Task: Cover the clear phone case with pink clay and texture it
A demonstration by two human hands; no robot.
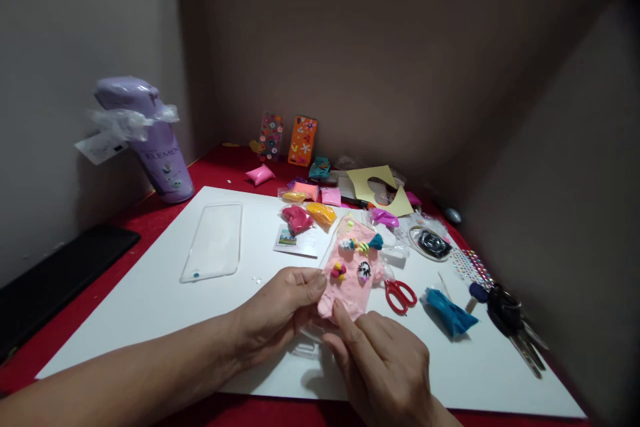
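A phone case covered in pink clay (350, 270), with small coloured clay decorations on it, is held over the white board (150, 300). My left hand (280, 310) grips its left edge with thumb and fingers closed. My right hand (383, 363) is below it, with the forefinger pressed on the lower end of the pink clay. A clear plastic piece shows beneath the hands.
A clear phone case (213, 240) lies on the board's left. Clay packets (310, 203), red scissors (400, 293), a blue clay bag (450, 312), keys (515, 327), a rhinestone strip and a yellow card (380, 188) lie around. A purple bottle (160, 140) stands far left; two decorated cases lean on the wall.
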